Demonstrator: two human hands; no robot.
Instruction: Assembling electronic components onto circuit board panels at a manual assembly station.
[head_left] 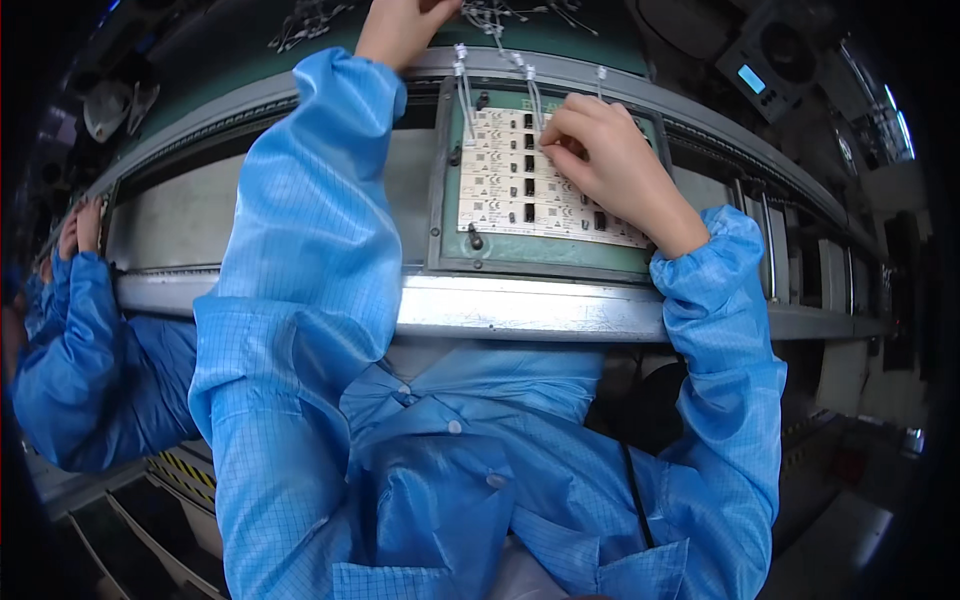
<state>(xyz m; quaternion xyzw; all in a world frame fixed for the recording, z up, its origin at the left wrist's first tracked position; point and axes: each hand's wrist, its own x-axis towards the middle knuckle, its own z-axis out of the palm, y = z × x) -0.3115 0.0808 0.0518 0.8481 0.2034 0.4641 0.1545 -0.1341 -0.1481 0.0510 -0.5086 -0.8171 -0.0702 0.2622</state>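
My right hand (615, 165) is over a panel of small white circuit boards (490, 180), set in a green tray with a dark frame (438, 230). Its thumb and index finger are pinched together at a black component near the upper rows; whatever is between them is too small to make out. White wire leads (535, 95) run down to just beside those fingertips. Another pair of leads (464, 90) lies over the panel's left side. My left hand (400, 35) reaches to the top edge, by a pile of white connector leads (485, 18); its fingertips are cut off.
A metal rail (530, 305) runs along the near side of the conveyor. More loose leads (310, 20) lie on the green surface beyond. At the left, another person's hand (85, 225) rests by the line. A device with a lit screen (750, 78) stands far right.
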